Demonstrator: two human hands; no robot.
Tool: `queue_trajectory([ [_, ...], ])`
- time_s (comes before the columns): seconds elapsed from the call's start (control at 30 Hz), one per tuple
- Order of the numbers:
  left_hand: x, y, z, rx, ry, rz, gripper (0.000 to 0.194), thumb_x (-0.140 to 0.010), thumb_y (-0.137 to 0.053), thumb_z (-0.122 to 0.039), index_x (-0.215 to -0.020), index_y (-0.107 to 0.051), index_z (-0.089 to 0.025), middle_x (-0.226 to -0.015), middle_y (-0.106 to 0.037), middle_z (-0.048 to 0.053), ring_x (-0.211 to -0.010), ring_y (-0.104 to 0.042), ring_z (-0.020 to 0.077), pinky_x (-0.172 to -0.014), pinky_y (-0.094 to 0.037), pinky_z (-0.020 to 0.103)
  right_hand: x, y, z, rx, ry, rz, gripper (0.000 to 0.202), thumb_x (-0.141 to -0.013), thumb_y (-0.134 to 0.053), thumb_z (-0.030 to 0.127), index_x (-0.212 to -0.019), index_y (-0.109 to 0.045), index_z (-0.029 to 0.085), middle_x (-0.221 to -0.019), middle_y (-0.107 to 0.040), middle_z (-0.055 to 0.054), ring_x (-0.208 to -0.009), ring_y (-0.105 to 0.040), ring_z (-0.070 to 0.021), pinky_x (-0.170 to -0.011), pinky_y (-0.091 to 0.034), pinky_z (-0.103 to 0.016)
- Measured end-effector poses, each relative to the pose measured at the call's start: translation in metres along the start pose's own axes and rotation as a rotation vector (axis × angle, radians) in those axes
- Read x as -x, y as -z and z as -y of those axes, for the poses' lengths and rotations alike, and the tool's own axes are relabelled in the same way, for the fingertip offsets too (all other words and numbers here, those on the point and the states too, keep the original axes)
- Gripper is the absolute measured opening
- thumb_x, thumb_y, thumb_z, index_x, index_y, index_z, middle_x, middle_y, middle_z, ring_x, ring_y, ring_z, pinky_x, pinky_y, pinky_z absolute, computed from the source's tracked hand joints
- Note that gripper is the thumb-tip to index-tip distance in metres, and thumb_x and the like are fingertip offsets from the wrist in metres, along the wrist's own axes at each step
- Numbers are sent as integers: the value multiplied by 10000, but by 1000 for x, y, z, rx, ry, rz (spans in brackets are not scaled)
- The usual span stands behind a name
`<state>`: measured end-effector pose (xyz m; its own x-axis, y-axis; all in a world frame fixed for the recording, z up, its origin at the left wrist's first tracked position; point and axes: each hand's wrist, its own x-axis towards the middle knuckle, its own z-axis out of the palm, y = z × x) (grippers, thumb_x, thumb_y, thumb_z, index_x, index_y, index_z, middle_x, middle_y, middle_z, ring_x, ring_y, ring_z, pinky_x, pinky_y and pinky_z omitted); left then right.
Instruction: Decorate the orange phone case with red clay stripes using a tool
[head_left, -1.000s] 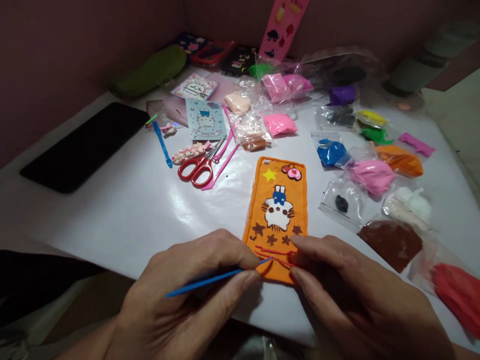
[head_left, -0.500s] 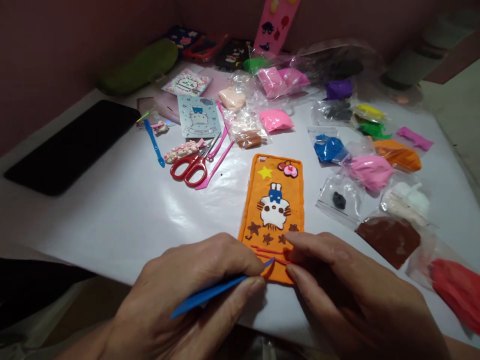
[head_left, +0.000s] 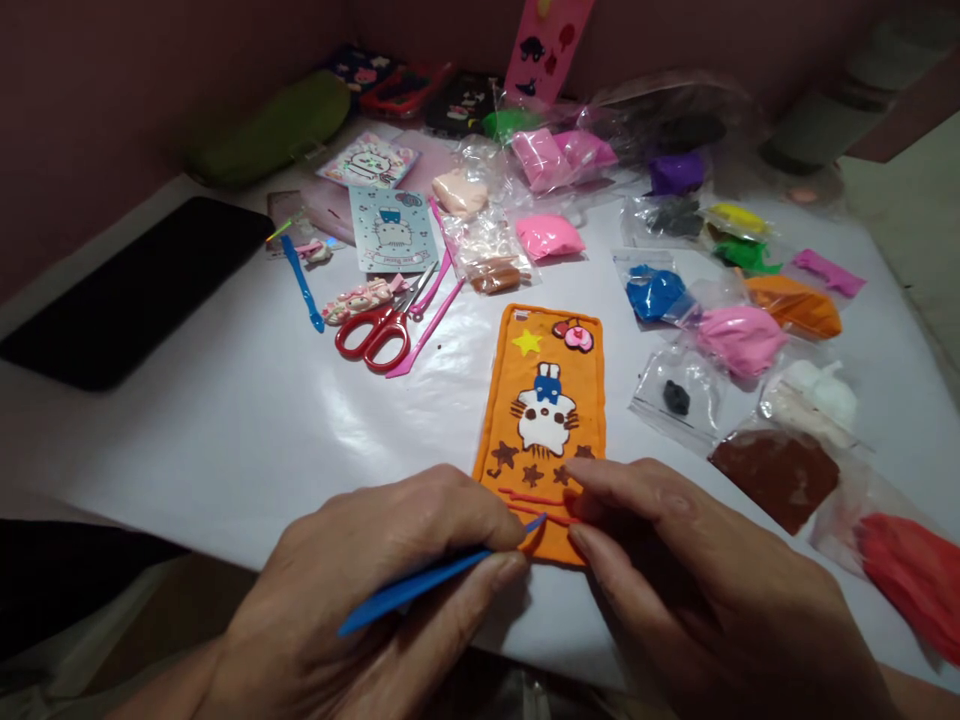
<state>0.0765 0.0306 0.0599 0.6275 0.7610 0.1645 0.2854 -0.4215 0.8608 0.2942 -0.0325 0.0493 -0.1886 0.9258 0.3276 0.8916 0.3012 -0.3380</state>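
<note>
An orange clay-covered phone case (head_left: 493, 400) lies on the table in front of me, decorated with a white cat figure (head_left: 541, 427), brown stars and a yellow star (head_left: 527, 342). Two thin red clay strands (head_left: 525, 510) cross its near end. My left hand (head_left: 397, 550) is closed round a blue modelling tool (head_left: 420, 592), whose tip meets the lower strand. At the right edge of the case is my right hand (head_left: 697, 560), thumb and forefinger apart. Its thumb tip is by the right end of the lower strand, and its forefinger reaches a brown star. The other right fingers are hidden.
Red-handled scissors (head_left: 373, 338), pink tools (head_left: 427, 328) and a blue tool (head_left: 302, 283) lie beyond the case, near a cat card (head_left: 397, 230). A black phone-like slab (head_left: 139, 290) is at left. Bags of coloured clay, including brown (head_left: 776, 475) and red (head_left: 911, 575), line the right.
The whole view has shifted slightly, with the table things a little further left and up. The tool and both hands keep nearly the same place on the case.
</note>
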Motion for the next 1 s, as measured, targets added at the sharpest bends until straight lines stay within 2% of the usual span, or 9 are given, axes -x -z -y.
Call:
queue_trajectory([
  [0.23, -2, -2, 2, 52, 4, -20, 146, -965, -584, -179, -1050, -644, -281, -917, -733, -72, -790, -701, 47, -697, -531, 67, 0, -1, -1, 25, -2, 2, 271, -943, -564, 196, -1210, -582, 236, -1072, -787, 14, -959, -764, -161, -884, -602, -239],
  [0.43, -1, -3, -1, 58, -16, -48, 110, -986, -562, -194, -1025, -638, -264, -908, -729, -62, -784, -701, 49, -705, -532, 70, 0, 0, 1, 11, -18, 11, 278, -943, -549, 191, -1214, -581, 241, -1043, -784, 16, -898, -768, -145, -879, -600, -225],
  [0.73, -3, -2, 1, -11, -20, 6, 116, -994, -551, -198, -1051, -619, -274, -940, -728, -70, -813, -702, 44, -722, -528, 50, 1, -3, 0, -5, 10, 9, 257, -954, -539, 168, -1204, -598, 187, -1043, -785, -14, -943, -757, -150, -947, -560, -205],
  [1.0, -1, -3, 1, -29, 6, 2, 90, -1002, -556, -249, -1035, -626, -293, -940, -737, -67, -803, -714, 64, -710, -554, 73, -2, 0, 4, -26, -6, 14, 264, -956, -514, 145, -1205, -597, 175, -1054, -785, -25, -904, -759, -134, -900, -570, -178],
])
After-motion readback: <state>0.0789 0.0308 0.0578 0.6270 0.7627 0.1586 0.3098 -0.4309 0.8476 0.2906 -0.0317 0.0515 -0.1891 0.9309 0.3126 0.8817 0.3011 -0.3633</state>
